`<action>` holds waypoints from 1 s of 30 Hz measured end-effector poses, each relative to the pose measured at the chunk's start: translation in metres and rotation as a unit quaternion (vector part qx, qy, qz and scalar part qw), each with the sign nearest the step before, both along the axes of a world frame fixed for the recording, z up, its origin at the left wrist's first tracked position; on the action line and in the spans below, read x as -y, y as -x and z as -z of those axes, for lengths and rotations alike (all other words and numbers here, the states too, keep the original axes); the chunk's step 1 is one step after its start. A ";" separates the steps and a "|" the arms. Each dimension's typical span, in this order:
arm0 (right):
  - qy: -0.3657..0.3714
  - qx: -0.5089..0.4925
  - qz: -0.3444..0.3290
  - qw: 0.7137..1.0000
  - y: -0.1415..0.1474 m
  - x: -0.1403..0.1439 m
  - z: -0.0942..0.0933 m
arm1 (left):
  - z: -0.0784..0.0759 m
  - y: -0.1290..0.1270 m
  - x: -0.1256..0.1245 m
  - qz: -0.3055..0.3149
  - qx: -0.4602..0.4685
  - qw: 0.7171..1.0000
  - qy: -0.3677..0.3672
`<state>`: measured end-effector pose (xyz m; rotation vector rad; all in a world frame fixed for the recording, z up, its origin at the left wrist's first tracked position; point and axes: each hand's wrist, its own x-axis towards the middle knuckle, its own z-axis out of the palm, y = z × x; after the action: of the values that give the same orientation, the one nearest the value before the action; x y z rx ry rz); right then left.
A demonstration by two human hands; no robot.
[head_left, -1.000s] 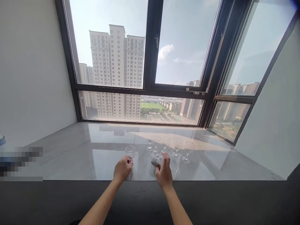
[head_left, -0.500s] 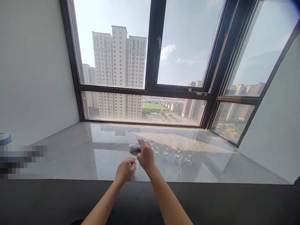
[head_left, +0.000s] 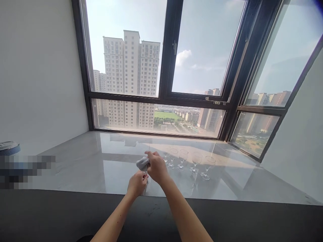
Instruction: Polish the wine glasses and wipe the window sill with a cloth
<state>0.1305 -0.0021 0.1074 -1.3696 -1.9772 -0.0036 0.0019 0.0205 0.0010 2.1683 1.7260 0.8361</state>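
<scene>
two bare hands wiped a stemmed glass with a cloth at a sunny window ledge.

the left hand [head_left: 137, 184] was curled closed low around the stem of a clear wine glass [head_left: 145, 174], which stood near the front edge of the glossy grey marble ledge [head_left: 83, 168]; most of the glass was hidden by the hands. the right hand [head_left: 156, 167] sat just above it, fingers bunched tight on a small grey cloth [head_left: 142, 163] pressed over the top of the bowl. the step in hand looked like polishing the rim and bowl. the next move would likely call for a steady hold on the stem while the cloth turned gently, since the glass looked thin. to the right, a row of other glasses [head_left: 188, 163] stood upright, close together, apart from the hands. a tall window [head_left: 174, 50] showed tower blocks and sky.
</scene>
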 end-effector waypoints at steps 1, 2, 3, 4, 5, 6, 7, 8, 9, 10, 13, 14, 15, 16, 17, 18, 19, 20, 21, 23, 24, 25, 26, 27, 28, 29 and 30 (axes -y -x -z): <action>0.017 0.021 -0.011 1.000 0.002 0.000 -0.001 | 0.000 0.000 0.000 -0.011 -0.009 1.000 0.008; 0.031 0.030 -0.015 0.999 0.004 0.001 -0.003 | -0.001 -0.001 0.000 -0.019 -0.016 1.000 0.012; 0.042 0.028 -0.017 0.999 0.005 0.001 -0.004 | -0.001 -0.001 0.000 -0.022 -0.021 0.999 0.012; 0.053 0.020 -0.019 0.998 0.006 0.002 -0.005 | -0.001 -0.001 0.000 -0.022 -0.024 0.999 0.011; 0.063 0.012 -0.024 0.998 0.007 0.002 -0.007 | -0.001 -0.001 0.000 -0.020 -0.024 0.999 0.008; 0.073 0.008 -0.030 0.997 0.008 0.003 -0.008 | -0.001 -0.001 0.000 -0.017 -0.022 1.000 0.007; 0.082 0.010 -0.037 0.996 0.009 0.004 -0.008 | -0.001 0.000 0.000 -0.012 -0.020 1.000 0.009; 0.090 0.018 -0.044 0.995 0.011 0.004 -0.007 | -0.002 0.000 0.000 -0.007 -0.018 1.000 0.013; 0.094 0.028 -0.045 0.994 0.014 0.004 -0.006 | -0.002 0.000 -0.001 -0.002 -0.016 1.000 0.018; 0.094 0.036 -0.037 0.994 0.016 0.003 -0.005 | -0.002 0.000 -0.001 0.001 -0.016 1.000 0.021; 0.087 0.043 0.001 0.995 0.026 -0.001 0.002 | -0.002 0.000 -0.002 -0.002 -0.020 1.000 0.023; 0.088 0.042 0.010 0.995 0.028 -0.003 0.003 | -0.002 0.000 -0.002 -0.004 -0.020 1.000 0.021; 0.091 0.043 0.015 0.995 0.029 -0.005 0.005 | -0.002 0.000 -0.001 -0.003 -0.020 1.000 0.019; 0.097 0.048 0.016 0.994 0.030 -0.007 0.005 | -0.002 0.001 -0.001 -0.001 -0.019 1.000 0.019; 0.104 0.055 0.015 0.993 0.030 -0.009 0.005 | -0.002 0.001 0.000 0.001 -0.019 1.000 0.019; 0.110 0.066 0.015 0.992 0.030 -0.011 0.004 | -0.003 0.001 0.000 0.003 -0.021 1.000 0.018; 0.117 0.078 0.014 0.990 0.030 -0.012 0.002 | -0.003 0.001 0.001 0.003 -0.023 1.000 0.017; 0.124 0.091 0.013 0.988 0.030 -0.013 0.000 | -0.004 0.000 0.002 0.003 -0.025 1.000 0.015; 0.129 0.103 0.013 0.986 0.029 -0.013 -0.002 | -0.005 0.000 0.003 0.001 -0.027 1.000 0.013; 0.135 0.119 0.017 0.984 0.030 -0.014 -0.004 | -0.007 0.000 0.005 -0.005 -0.029 1.000 0.012; 0.136 0.123 0.019 0.983 0.030 -0.014 -0.004 | -0.008 -0.001 0.006 -0.008 -0.029 0.999 0.014; 0.135 0.125 0.022 0.983 0.030 -0.014 -0.004 | -0.009 -0.001 0.007 -0.011 -0.029 0.999 0.017; 0.133 0.122 0.025 0.983 0.031 -0.014 -0.003 | -0.009 -0.001 0.007 -0.013 -0.029 0.999 0.019; 0.130 0.116 0.029 0.984 0.031 -0.015 -0.001 | -0.010 -0.001 0.008 -0.012 -0.028 0.999 0.019; 0.125 0.106 0.033 0.986 0.031 -0.015 0.002 | -0.010 -0.002 0.009 -0.011 -0.028 0.999 0.017; 0.121 0.092 0.037 0.988 0.031 -0.016 0.004 | -0.010 -0.002 0.009 -0.009 -0.026 1.000 0.013; 0.115 0.077 0.040 0.990 0.032 -0.016 0.007 | -0.009 -0.002 0.009 -0.006 -0.023 1.000 0.009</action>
<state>0.0989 0.0143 0.1005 -1.6387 -2.1005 0.0878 0.0035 0.0111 0.0104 2.1843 1.7641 0.7771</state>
